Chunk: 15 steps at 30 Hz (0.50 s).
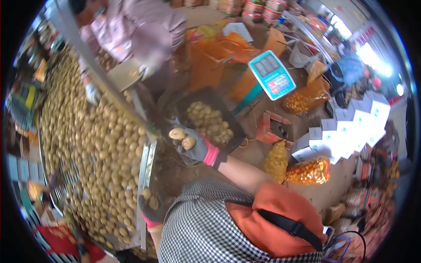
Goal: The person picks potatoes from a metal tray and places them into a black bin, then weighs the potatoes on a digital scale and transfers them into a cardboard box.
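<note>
My right hand (197,149), in a grey glove with a pink cuff, is closed on two potatoes (177,134), palm side up. It is held in front of a black crate (184,105) that contains several potatoes (208,120). My left hand (152,209), gloved the same way, holds two potatoes (151,199) close to my checkered apron. Beside it runs the metal edge (148,164) of a wide sorting table, covered in many loose potatoes (92,153).
Across the table a person in a checked top holds a scoop-like tray (123,73). A scale display (272,74) rises behind the crate. To the right are filled net bags (275,162), a red box (265,129) and white cartons (346,136). Other workers stand around the left side.
</note>
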Available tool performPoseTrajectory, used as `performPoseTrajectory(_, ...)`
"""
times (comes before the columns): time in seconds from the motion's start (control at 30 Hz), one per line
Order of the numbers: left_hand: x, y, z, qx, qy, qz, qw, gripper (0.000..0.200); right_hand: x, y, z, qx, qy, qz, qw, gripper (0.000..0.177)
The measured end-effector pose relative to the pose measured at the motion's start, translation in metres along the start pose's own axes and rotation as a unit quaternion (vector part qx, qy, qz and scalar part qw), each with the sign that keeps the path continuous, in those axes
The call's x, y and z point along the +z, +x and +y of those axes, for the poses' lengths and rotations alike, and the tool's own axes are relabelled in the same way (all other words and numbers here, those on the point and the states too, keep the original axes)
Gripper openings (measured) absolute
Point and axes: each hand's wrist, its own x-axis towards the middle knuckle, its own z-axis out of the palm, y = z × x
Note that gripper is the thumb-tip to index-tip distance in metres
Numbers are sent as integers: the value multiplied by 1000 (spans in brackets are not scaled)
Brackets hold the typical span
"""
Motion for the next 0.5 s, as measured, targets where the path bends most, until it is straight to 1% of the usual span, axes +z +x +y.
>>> performPoseTrajectory(0.03, 4, 4, -4, 0, 7, -18, 1000, 37, -8, -5, -17, -96, -67, -16, 993, 33)
performPoseTrajectory(0.07, 10, 3, -10, -37, -84, -83, 992, 37, -18, -13, -36, -187, -134, -31, 973, 39)
performPoseTrajectory(0.1, 23, 4, -15, -77, -174, -143, 971, 36, -33, -16, -62, -168, -36, 43, 984, 40)
performPoseTrajectory(0.13, 46, -3, -8, -80, -168, -155, 970, 36, -22, -35, -90, -256, -89, 98, 958, 43)
performPoseTrajectory(0.17, 73, -18, 7, -142, -211, -106, 961, 29, -33, -44, -112, -359, -74, 110, 924, 43)
performPoseTrajectory(0.2, 96, -25, 13, -204, -251, -56, 945, 23, -25, -61, -147, -442, -176, 148, 867, 42)
performPoseTrajectory(0.23, 79, -9, -32, 13, -54, -105, 993, 18, -9, -79, -173, -493, -169, 190, 832, 41)
performPoseTrajectory(0.27, 91, -6, -31, 12, -51, -119, 992, 18, -4, -96, -204, -516, -252, 231, 786, 43)
performPoseTrajectory(0.3, 105, -6, -25, -39, -39, -85, 995, 19, -7, -104, -236, -574, -266, 231, 739, 54)
performPoseTrajectory(0.33, 118, -6, -22, -87, -27, -49, 995, 20, -18, -107, -266, -612, -267, 257, 699, 53)
performPoseTrajectory(0.37, 128, -8, -26, -67, -3, -81, 994, 23, -24, -110, -300, -637, -328, 276, 641, 54)
performPoseTrajectory(0.4, 133, -4, -29, -64, 0, -88, 994, 23, -47, -109, -342, -612, -399, 325, 601, 54)
performPoseTrajectory(0.43, 135, -1, -31, -114, -25, -104, 988, 29, -65, -102, -381, -588, -384, 350, 620, 53)
performPoseTrajectory(0.47, 139, 1, -32, -164, -48, -117, 978, 36, -81, -98, -417, -547, -381, 418, 617, 50)
performPoseTrajectory(0.5, 166, -12, -27, -187, -67, -82, 977, 45, -95, -98, -441, -503, -373, 482, 613, 47)
